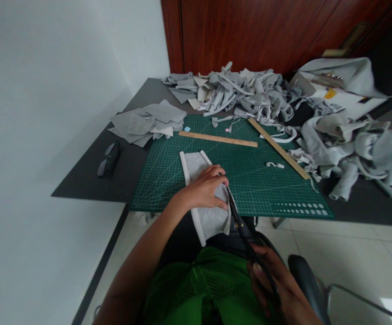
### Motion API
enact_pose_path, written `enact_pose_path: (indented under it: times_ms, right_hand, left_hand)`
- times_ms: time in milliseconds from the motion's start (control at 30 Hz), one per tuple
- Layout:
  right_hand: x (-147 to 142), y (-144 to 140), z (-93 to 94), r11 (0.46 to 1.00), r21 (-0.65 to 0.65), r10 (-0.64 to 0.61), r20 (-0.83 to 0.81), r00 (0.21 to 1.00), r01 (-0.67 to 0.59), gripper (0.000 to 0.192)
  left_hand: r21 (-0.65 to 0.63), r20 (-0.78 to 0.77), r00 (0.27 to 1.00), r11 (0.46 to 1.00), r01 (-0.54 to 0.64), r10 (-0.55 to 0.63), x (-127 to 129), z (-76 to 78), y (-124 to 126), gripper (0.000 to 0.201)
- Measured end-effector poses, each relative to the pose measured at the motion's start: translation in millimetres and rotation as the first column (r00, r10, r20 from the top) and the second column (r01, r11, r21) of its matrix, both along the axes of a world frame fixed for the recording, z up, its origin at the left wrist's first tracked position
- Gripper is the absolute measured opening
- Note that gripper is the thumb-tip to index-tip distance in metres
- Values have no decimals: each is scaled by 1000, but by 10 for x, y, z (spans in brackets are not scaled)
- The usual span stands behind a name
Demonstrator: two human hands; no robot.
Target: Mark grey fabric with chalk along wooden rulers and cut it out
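Note:
A grey piece of fabric [211, 221] with rolled pale edges lies over the front edge of the green cutting mat [162, 180], its lower end hanging past the table. My left hand [207, 187] presses on it from above, thumb and fingers gripping near the fabric's right edge. In my right hand [273, 282] is a pair of black scissors [239, 225], fingers wrapped round the handles. The blades point up and away along the fabric's right edge, close to my left fingertips. How far the blades are parted is hard to make out.
Two wooden rulers [218, 138] [279, 149] lie on the mat. Folded glasses [108, 159] and stacked grey cloth [148, 119] are at left. Heaped scraps [243, 90] lie at the back, more cloth [354, 144] at right by a white box [344, 97]. A chair armrest [306, 280] stands beside my right arm.

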State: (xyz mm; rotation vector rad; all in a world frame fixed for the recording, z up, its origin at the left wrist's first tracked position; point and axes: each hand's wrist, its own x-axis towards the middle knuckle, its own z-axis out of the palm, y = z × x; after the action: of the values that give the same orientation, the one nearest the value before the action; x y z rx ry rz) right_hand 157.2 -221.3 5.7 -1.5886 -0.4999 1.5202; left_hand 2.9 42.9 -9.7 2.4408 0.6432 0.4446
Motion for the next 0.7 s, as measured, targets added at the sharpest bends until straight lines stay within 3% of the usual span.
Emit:
enact_pose_path:
  times_ms: [700]
  right_hand:
    - [24,-26,-37,1000,-23,10,5,1000,-10,66]
  left_hand:
    - [-1,-4,1000,1000,3,-3,-6,-16,9,61]
